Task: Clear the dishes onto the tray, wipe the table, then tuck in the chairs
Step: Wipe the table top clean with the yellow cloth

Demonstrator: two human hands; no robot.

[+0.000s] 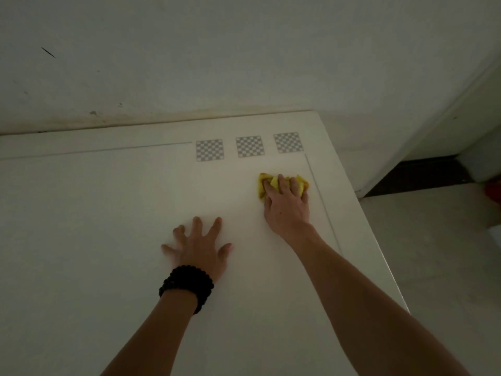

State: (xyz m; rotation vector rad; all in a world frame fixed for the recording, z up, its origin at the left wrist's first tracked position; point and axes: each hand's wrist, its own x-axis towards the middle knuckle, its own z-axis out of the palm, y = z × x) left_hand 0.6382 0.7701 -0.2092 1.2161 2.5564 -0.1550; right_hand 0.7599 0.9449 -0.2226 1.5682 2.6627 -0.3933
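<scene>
The right hand (287,204) is pressing down on a crumpled yellow cloth (282,184) near the far right corner of the white table (95,226), its fingers lying over the bunched fabric and curling into it, so the cloth is showing only at the fingertips and along the left side of the hand. The cloth is sitting just inside a thin grey line that is running along the table's right edge, and just near of three checkered squares (250,146) printed in a row by the far edge. The left hand (199,249) is resting flat on the bare tabletop, to the left of and nearer than the right one, fingers spread wide and holding nothing. A black beaded bracelet (187,286) is wrapping the left wrist. The table is standing against a pale wall (244,55).
</scene>
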